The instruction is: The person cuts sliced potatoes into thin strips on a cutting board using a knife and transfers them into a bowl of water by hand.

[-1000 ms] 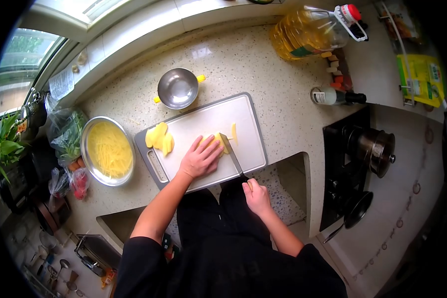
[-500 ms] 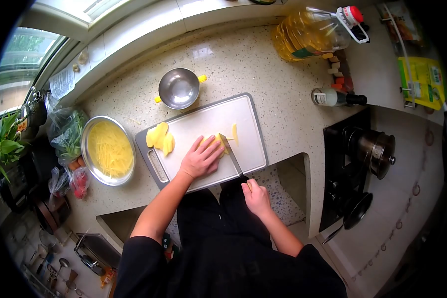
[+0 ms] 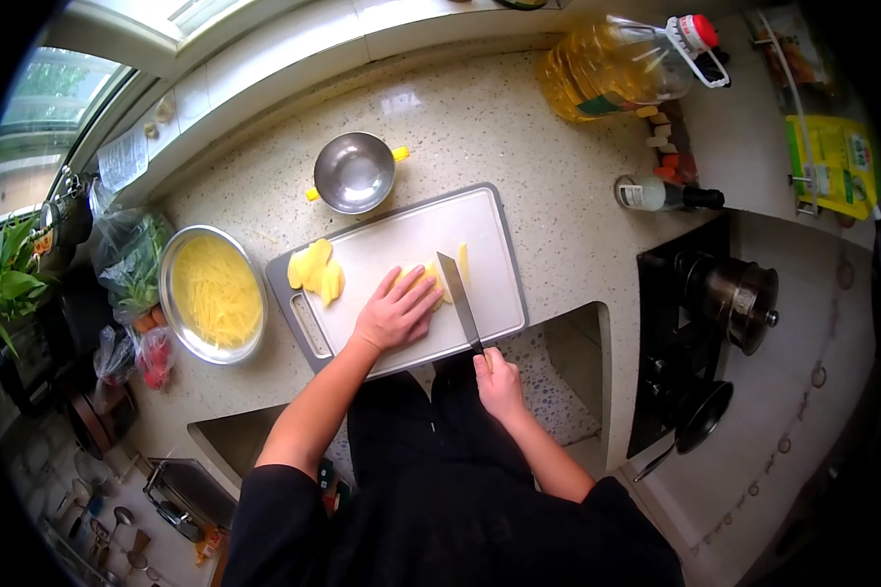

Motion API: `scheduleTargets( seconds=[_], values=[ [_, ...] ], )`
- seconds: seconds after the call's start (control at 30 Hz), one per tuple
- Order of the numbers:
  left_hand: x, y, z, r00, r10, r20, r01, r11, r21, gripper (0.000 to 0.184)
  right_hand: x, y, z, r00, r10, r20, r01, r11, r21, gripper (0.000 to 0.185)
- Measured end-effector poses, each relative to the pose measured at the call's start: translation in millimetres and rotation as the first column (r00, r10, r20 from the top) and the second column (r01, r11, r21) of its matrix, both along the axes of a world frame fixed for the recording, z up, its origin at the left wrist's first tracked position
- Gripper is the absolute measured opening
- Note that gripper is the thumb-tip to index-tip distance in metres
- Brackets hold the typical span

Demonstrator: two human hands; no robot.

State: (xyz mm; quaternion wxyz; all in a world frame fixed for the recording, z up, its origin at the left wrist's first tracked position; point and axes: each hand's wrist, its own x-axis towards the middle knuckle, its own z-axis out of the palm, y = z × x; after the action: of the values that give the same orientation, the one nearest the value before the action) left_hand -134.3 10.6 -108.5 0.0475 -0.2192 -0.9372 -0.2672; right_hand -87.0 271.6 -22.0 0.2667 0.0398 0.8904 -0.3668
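Observation:
My left hand (image 3: 398,310) presses down on yellow slices (image 3: 431,278) on the white cutting board (image 3: 387,245), its fingers partly covering them. The handle of a knife (image 3: 460,299) is in my right hand (image 3: 500,382), below the board's near edge. The blade lies over the board, just right of the slices under my left fingers. Beside the blade, on its right, is a thin yellow strip (image 3: 463,262). More yellow slices (image 3: 315,272) are piled at the board's left end.
Left of the board stands a metal bowl of yellow shreds (image 3: 215,293), near bagged vegetables (image 3: 135,264). Behind it sits a small steel bowl (image 3: 353,173). An oil jug (image 3: 607,68), a dark-capped bottle (image 3: 656,192), a pot (image 3: 739,303) and a pan (image 3: 703,415) are at right.
The knife blade has moved slightly right, away from the slices and towards the thin strip, and my right hand has shifted a little with it. My left hand has stayed in place.

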Motion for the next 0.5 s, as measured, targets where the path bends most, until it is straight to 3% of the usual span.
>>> scheduleTargets(
  seconds=[0.5],
  values=[
    [0.4,0.5,-2.5,1.0,0.004,-0.018,-0.004,1.0,0.003,0.061,-4.9,4.7,19.2,0.997,0.068,-0.037,-0.068,0.998,0.002,0.031]
  ],
)
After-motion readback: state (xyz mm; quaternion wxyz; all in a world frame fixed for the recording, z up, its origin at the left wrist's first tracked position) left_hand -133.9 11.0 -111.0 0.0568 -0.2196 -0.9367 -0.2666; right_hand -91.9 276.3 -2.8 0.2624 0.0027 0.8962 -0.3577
